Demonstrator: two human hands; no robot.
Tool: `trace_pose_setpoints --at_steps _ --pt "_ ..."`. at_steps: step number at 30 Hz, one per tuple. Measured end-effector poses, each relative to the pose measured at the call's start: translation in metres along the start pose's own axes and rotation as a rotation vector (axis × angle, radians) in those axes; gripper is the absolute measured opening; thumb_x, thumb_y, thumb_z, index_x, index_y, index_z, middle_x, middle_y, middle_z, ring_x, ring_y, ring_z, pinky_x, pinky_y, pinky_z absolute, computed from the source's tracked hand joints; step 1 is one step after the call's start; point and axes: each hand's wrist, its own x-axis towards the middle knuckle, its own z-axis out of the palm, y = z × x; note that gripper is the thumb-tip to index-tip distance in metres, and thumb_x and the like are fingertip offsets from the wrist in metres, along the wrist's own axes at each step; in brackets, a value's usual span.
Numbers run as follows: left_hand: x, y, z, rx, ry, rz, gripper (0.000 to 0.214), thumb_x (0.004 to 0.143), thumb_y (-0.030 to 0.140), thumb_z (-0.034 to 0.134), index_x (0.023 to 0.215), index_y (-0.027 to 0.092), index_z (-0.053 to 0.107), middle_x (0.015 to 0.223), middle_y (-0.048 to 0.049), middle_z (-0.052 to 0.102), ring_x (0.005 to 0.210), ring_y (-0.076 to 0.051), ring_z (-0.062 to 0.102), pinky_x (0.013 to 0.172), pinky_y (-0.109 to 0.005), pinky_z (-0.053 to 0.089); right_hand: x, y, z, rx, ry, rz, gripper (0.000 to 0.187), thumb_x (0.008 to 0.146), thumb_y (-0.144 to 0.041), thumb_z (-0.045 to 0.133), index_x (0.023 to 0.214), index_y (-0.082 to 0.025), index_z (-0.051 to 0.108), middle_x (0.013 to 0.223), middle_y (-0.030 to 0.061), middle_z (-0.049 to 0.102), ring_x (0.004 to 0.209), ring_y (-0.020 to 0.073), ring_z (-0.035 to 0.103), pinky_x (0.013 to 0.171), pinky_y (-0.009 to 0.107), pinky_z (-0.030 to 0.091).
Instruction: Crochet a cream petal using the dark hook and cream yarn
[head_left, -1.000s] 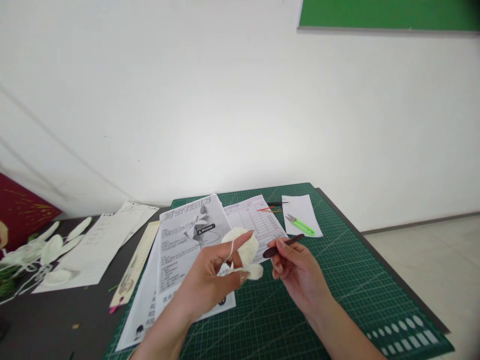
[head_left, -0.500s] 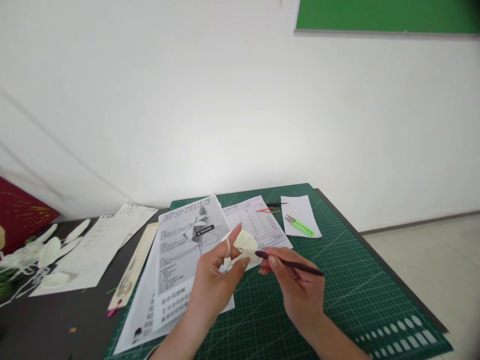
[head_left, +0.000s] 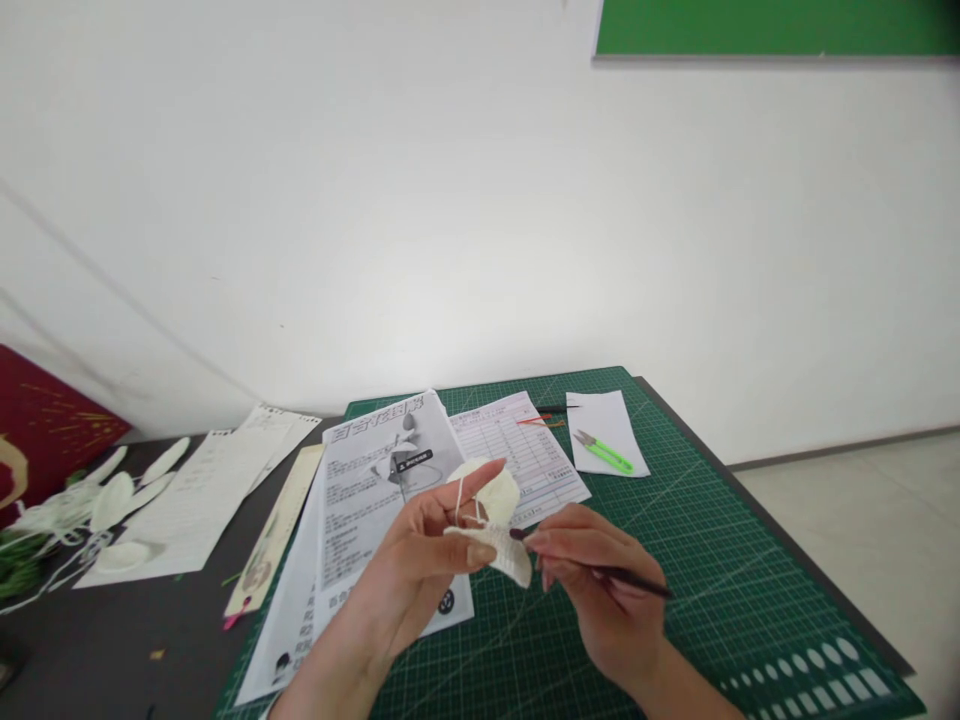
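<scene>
My left hand (head_left: 427, 545) pinches a white crocheted piece (head_left: 510, 560) between thumb and fingers, its index finger raised with white yarn (head_left: 459, 497) looped over it. My right hand (head_left: 604, 590) grips a dark-handled crochet hook (head_left: 634, 579) like a pen. The hook's tip end meets the edge of the crocheted piece, and its very point is hidden in the stitches. A second cream-white rounded part (head_left: 497, 495) stands up behind the left index finger; I cannot tell how it joins the front part.
Printed sheets (head_left: 375, 470) and a lined form (head_left: 510, 440) lie on a green cutting mat (head_left: 705, 560). Lime-green thread snips (head_left: 606, 455) rest on white paper (head_left: 600, 415). At left are white crocheted petals (head_left: 112, 500), handwritten pages (head_left: 202, 485) and a bookmark (head_left: 281, 525).
The crocheted piece has turned, so more of its front part shows below my left thumb. My right hand has shifted slightly right and down with the hook, whose tip now touches the piece's edge.
</scene>
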Motion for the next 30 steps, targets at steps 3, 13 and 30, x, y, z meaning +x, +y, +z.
trace_pose_setpoints --at_steps 3,13,30 --pt "-0.003 0.003 -0.002 -0.009 -0.032 -0.048 0.058 0.054 0.007 0.077 0.112 0.014 0.070 0.055 0.0061 0.047 0.052 -0.007 0.040 0.059 -0.021 0.036 -0.002 0.003 0.000 0.234 0.060 0.183 0.013 0.082 -0.017 0.065 0.087 -0.023 0.075 0.076 0.0041 0.069 0.053 0.0120 0.060 0.040 0.021 0.049" --pt "-0.007 0.007 -0.009 0.034 -0.080 -0.130 0.061 0.049 0.006 0.076 0.110 0.013 0.070 0.055 0.0049 0.049 0.050 -0.008 0.035 0.050 -0.022 0.025 0.004 0.002 -0.010 0.399 0.084 0.296 0.008 0.081 -0.023 0.068 0.084 -0.021 0.075 0.069 0.0040 0.064 0.051 0.0115 0.057 0.035 0.017 0.047" --pt "-0.006 0.008 -0.010 0.024 -0.254 -0.255 0.066 0.043 0.000 0.064 0.108 0.006 0.070 0.047 0.0049 0.054 0.046 -0.007 0.039 0.046 -0.024 0.019 0.008 -0.002 -0.028 0.384 -0.099 0.276 0.010 0.082 -0.025 0.068 0.081 -0.018 0.075 0.070 0.0055 0.066 0.057 0.0110 0.057 0.043 0.017 0.048"
